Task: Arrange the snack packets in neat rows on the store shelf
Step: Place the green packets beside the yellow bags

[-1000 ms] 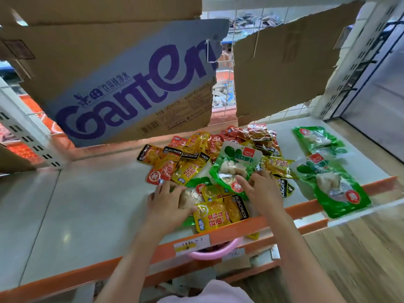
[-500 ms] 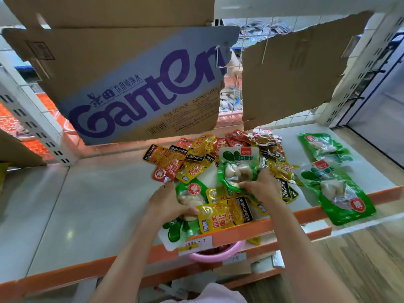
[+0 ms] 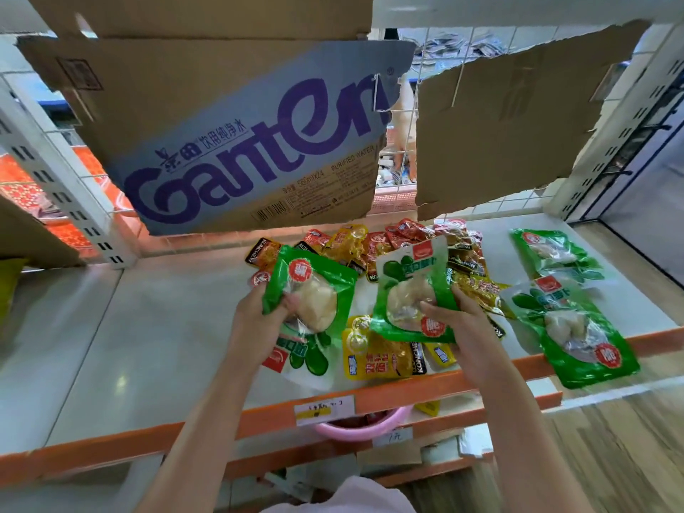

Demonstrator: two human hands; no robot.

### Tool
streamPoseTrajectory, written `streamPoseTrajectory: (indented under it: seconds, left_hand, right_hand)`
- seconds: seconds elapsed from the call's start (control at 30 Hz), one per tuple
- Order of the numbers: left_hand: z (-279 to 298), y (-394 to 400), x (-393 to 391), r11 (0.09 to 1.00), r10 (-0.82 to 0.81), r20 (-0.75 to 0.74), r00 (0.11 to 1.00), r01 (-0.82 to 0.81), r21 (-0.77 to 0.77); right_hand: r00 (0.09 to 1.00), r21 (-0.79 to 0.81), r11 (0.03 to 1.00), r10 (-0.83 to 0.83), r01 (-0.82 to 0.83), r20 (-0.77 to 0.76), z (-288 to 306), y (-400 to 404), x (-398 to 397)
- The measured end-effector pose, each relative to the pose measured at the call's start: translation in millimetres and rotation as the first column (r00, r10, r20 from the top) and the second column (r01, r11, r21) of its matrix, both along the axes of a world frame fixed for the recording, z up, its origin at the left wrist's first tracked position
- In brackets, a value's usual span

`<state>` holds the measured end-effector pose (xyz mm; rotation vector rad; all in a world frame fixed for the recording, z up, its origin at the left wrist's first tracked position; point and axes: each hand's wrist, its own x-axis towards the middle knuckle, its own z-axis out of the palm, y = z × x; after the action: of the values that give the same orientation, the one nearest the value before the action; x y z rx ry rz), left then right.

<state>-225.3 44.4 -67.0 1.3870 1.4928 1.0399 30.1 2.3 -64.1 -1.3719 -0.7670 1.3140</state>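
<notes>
Both green packets are now up off the shelf; a second ago my hands were flat down in the pile, digging them out. Left hand (image 3: 259, 320) grips one green packet (image 3: 311, 290), thumb across its front and fingers curled behind, red round label at the top, so it looks upside down. Right hand (image 3: 459, 320) grips the second green packet (image 3: 411, 290) by its lower right side, fingers clamped on the edge, logo end up. Each is tilted and held above the heap.

Heap of small yellow and red packets (image 3: 370, 249) sits unsorted mid-shelf, back toward the Ganten cardboard (image 3: 240, 142). One yellow packet (image 3: 381, 357) lies at the front, just beside the orange shelf lip (image 3: 407, 386). Another green-and-white packet (image 3: 307, 361) lies under my left hand, at the front edge. Two more green packets lie to the right: near one (image 3: 577, 327) overhanging the lip, far one (image 3: 551, 253) behind it.

Meaning for the task: greens are getting separated from the small ones, no row formed yet. Early stage, I judge. Likely next: flip the left one to match, lay both next to the right-hand greens. Left half of the shelf (image 3: 111, 327) is bare, room for rows there too. Risk: the overhanging packet slips off the lip
</notes>
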Motion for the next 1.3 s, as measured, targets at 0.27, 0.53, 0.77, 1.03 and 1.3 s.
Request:
streamPoseTrajectory:
  seconds: [0.27, 0.53, 0.77, 1.03, 1.3]
  left_hand:
    - [4.9, -8.1, 11.0, 0.997, 0.079, 0.375, 0.924, -0.08, -0.013]
    - [8.6, -18.2, 13.2, 0.993, 0.115, 0.424, 0.898, -0.106, -0.044]
    - [-6.7, -47.7, 19.9, 0.971, 0.236, 0.427, 0.873, -0.192, -0.144]
    - [-4.8, -100.7, -0.3, 0.94, 0.31, 0.374, 0.874, -0.222, -0.261]
    - [-3.0, -158.4, -43.2, 0.975, 0.187, 0.153, 0.97, -0.165, -0.148]
  right_hand:
    - [0.984, -0.028, 0.997, 0.061, -0.067, -0.166, -6.2, -13.3, -4.3]
    - [0.927, -0.004, 0.987, 0.152, -0.163, -0.344, -9.8, -11.8, 3.0]
    - [0.899, -0.033, 0.945, 0.299, -0.326, -0.321, -10.6, -14.7, -5.2]
    - [0.892, -0.036, 0.906, 0.407, -0.421, -0.195, -12.9, -14.8, -41.3]
    - [0.752, -0.04, 0.775, 0.597, -0.63, -0.278, -12.6, -14.1, -110.7]
